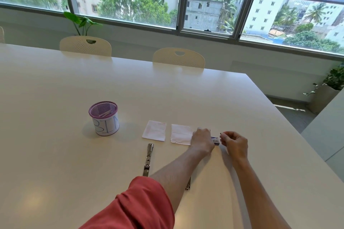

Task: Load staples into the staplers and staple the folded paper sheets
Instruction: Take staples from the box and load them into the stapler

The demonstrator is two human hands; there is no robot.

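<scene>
- Left hand (202, 138) reaches from the lower middle of the frame up to the centre-right, back of the hand up, fingers curled down on a small blue staple box (216, 140) on the bench (55, 83); its grip looks closed on the box, though the fingers hide the contact.
- Right hand (235, 144) hovers just right of the box, forearm running in from the lower right; thumb and forefinger make a narrow pinch on something tiny and grey, possibly a strip of staples, too small to tell.
- An opened stapler (148, 159) lies flat below the papers, long axis running near-vertical in the frame, tip toward the papers.
- A second stapler (188, 185) shows only as a metal end beside the left forearm, which covers the rest.
- Two folded papers (154, 130) (181, 134) lie side by side at centre; the left hand overlaps the right one's edge.
- A purple mesh cup (104, 117) marked "BIN" stands well left.
- Two chairs (85, 45) (178, 57) sit at the bench's far edge.
</scene>
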